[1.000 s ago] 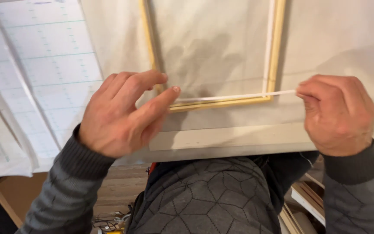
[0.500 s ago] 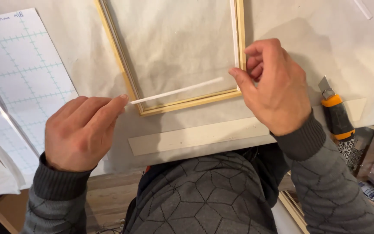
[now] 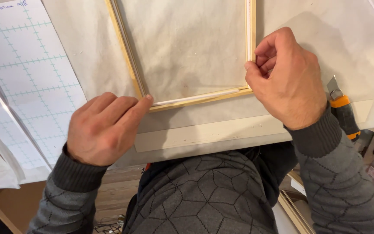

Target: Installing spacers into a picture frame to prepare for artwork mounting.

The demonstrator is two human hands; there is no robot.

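paper-covered table (image 3: 334, 39), frame (image 3: 126, 56), knife (image 3: 343, 110)

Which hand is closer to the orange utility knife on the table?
Right. The right hand is just beside the orange utility knife, its wrist almost touching it. The left hand is far across, at the wooden frame's lower left corner.

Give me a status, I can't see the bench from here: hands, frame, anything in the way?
Left hand fingertips pressing thin white strip at wooden frame corner. Right hand pinching strip's other end at right corner. Utility knife beside right wrist, clear.
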